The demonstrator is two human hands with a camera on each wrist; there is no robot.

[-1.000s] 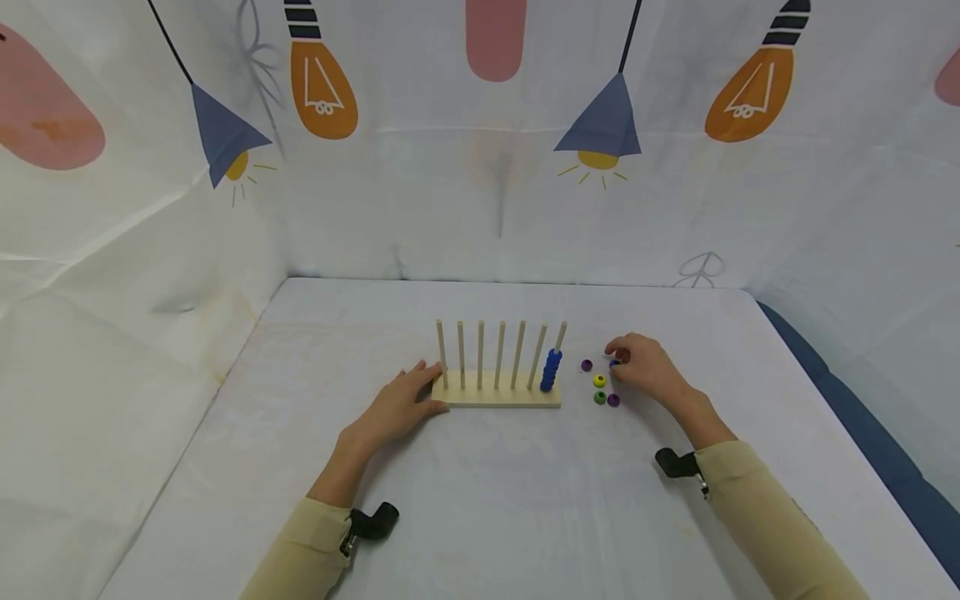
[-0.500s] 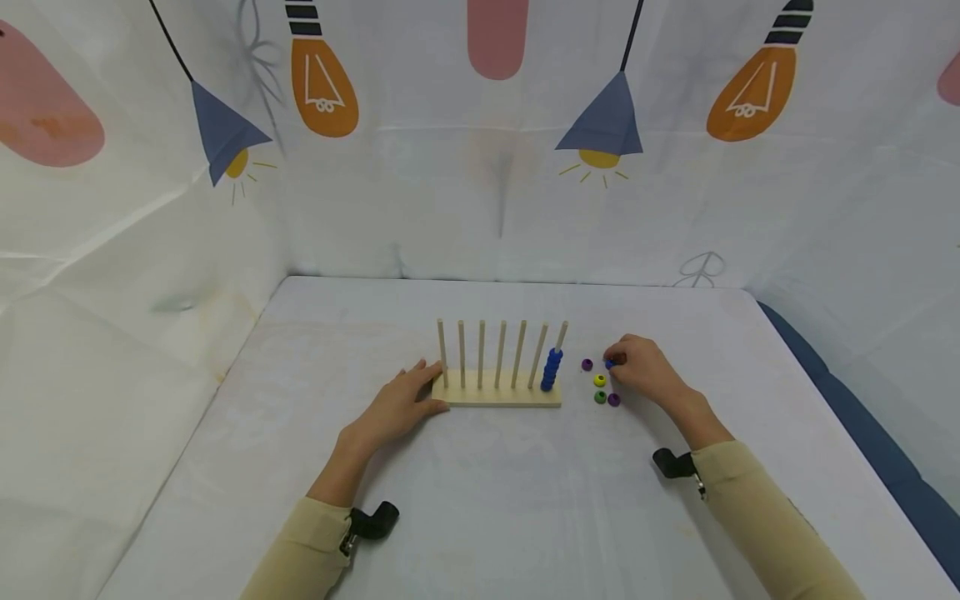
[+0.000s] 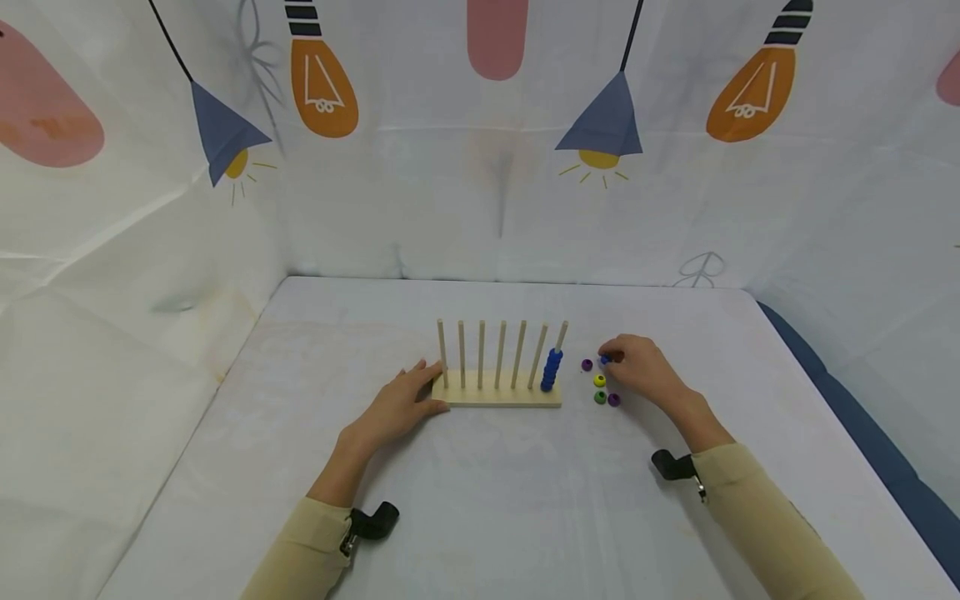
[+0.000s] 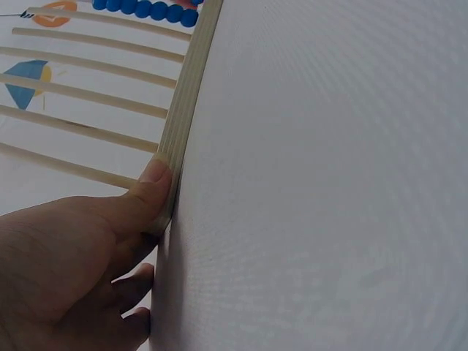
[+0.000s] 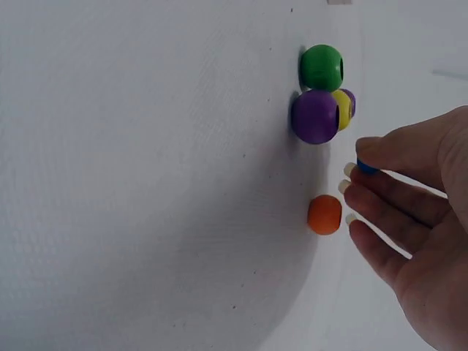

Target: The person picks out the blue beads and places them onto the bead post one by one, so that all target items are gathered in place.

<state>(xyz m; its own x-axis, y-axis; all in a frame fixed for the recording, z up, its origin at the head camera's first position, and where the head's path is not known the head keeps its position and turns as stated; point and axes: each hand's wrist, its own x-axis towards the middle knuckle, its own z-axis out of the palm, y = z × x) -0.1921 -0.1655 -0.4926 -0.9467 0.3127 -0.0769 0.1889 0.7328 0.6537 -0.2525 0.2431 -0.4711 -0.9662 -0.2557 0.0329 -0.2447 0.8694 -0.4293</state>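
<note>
A pale wooden peg rack (image 3: pixel 497 398) with a row of upright pegs stands mid-table. Several blue beads (image 3: pixel 551 371) are stacked on its rightmost peg. At the rack's left end, my left hand (image 3: pixel 397 403) grips the base, the thumb (image 4: pixel 153 175) lying along its front edge. To the right of the rack my right hand (image 3: pixel 641 367) pinches one blue bead (image 5: pixel 365 167) between thumb and fingertips, just above the table. Loose beads lie close by: yellow (image 3: pixel 599 381), green (image 3: pixel 600 397) and purple (image 3: pixel 613 400). An orange bead (image 5: pixel 325 214) shows beneath the fingers only in the right wrist view.
Another purple bead (image 3: pixel 587 365) lies between the rack and my right hand. The table (image 3: pixel 480 500) has a white cover. Behind it hangs a white cloth wall (image 3: pixel 435 200) printed with lamps and bulbs. Dark blue fabric (image 3: pixel 847 417) borders the right edge.
My right hand has shifted slightly left, and the blue bead has come along with it, now showing more clearly at the fingertips. The left hand and the rack have stayed put.
</note>
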